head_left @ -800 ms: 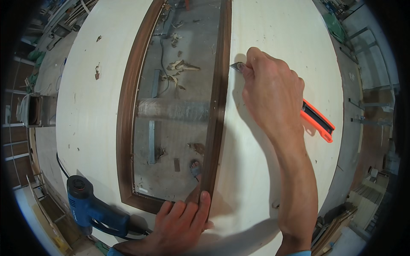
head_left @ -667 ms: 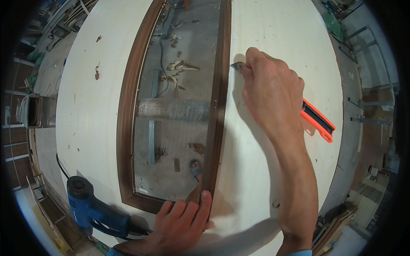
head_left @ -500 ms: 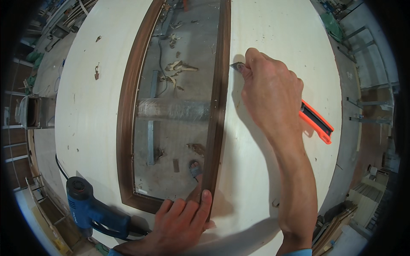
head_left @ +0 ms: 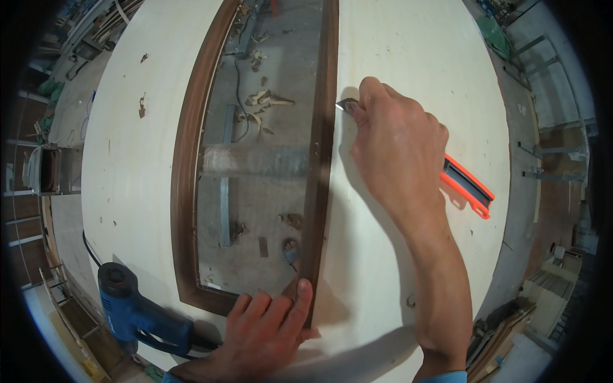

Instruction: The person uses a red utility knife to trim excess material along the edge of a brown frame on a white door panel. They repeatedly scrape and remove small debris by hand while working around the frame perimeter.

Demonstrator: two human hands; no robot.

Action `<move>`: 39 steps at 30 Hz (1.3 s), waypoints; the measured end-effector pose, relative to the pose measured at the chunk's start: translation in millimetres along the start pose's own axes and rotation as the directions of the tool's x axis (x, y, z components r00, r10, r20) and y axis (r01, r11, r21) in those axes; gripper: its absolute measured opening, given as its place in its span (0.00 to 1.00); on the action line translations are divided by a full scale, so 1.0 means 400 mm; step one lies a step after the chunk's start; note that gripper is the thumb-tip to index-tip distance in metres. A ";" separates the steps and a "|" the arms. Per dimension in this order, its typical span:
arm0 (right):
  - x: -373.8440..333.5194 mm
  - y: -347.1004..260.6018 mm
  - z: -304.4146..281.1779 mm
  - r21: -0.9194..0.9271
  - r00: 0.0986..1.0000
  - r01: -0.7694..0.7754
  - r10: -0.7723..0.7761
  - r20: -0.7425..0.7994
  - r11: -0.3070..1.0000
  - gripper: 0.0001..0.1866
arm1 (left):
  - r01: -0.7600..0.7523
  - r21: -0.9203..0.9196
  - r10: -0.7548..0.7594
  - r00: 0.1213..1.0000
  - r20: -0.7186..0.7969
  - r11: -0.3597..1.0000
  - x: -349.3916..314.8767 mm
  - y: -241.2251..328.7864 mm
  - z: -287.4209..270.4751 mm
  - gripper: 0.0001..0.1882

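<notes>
My right hand is closed round an orange-and-black utility knife. Its blade tip meets the outer edge of a dark brown wooden frame, on the right side rail. The frame stands raised round a long opening in a pale panel. At the frame's lower right corner, my left hand has its fingers bent over the wood, with the thumb on the outer side. The lower part of that corner is hidden under the hand.
A blue heat gun with a black cord lies on the panel at lower left. Through the opening show the floor with scraps, a grey crossbar and a sandalled foot. Stacked boards stand at lower right.
The knife and my right hand have shifted slightly left and toward me along the frame's outer edge. Frame and panel appear slightly farther left. My left hand stays at the corner.
</notes>
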State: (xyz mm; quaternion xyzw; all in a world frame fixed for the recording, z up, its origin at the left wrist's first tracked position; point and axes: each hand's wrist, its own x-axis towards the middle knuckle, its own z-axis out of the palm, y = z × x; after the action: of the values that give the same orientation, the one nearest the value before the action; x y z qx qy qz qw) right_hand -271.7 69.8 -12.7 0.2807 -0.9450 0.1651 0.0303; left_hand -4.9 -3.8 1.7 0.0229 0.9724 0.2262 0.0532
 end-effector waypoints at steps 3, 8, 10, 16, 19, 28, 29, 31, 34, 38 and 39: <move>-0.001 0.002 -0.001 -0.002 1.000 0.001 -0.001 0.008 1.000 0.06 | 0.004 -0.004 -0.004 1.000 -0.003 1.000 0.000 0.000 -0.003 0.48; -0.007 0.006 0.007 -0.027 1.000 -0.002 0.001 -0.010 1.000 0.05 | 0.004 0.007 -0.004 1.000 -0.013 1.000 -0.002 0.002 -0.003 0.48; -0.013 0.010 0.008 -0.017 1.000 0.008 -0.008 -0.010 1.000 0.04 | 0.004 -0.004 -0.004 1.000 0.002 1.000 -0.004 0.000 -0.005 0.48; -0.021 0.017 0.015 0.010 0.997 0.047 -0.047 -0.064 0.999 0.03 | -0.021 -0.016 0.022 0.999 0.048 1.000 -0.011 -0.016 0.000 0.41; -0.024 0.019 0.018 0.002 0.997 0.045 -0.045 -0.061 0.999 0.03 | -0.013 -0.010 0.014 0.999 0.038 1.000 -0.013 -0.015 0.006 0.42; -0.031 0.016 0.022 0.056 0.994 0.053 -0.048 -0.097 0.997 0.03 | 0.006 0.012 -0.006 1.000 0.030 1.000 -0.004 -0.002 -0.001 0.46; -0.031 0.016 0.021 0.056 0.995 0.049 -0.044 -0.088 0.997 0.03 | 0.014 0.011 -0.014 1.000 0.022 1.000 -0.003 0.003 -0.002 0.48; -0.030 0.015 0.019 0.044 0.996 0.044 -0.040 -0.076 0.998 0.03 | 0.018 0.014 -0.018 1.000 0.021 1.000 -0.001 0.006 -0.003 0.48; -0.032 0.014 0.018 0.036 0.997 0.039 -0.036 -0.075 0.999 0.03 | 0.018 0.008 -0.018 1.000 0.018 1.000 0.001 0.005 -0.004 0.48; -0.034 0.013 0.020 0.057 0.997 0.035 -0.031 -0.074 0.998 0.03 | 0.018 0.008 -0.018 1.000 0.018 1.000 0.003 0.003 -0.005 0.48; -0.034 0.013 0.020 0.055 0.996 0.037 -0.032 -0.083 0.998 0.04 | 0.018 0.005 -0.018 1.000 0.020 1.000 0.004 0.004 -0.006 0.48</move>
State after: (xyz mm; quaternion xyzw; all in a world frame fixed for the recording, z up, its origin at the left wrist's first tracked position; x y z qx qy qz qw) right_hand -262.7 78.3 -23.7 0.2907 -0.9329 0.2026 0.0641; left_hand -6.6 -3.4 4.3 0.0164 0.9725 0.2232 0.0649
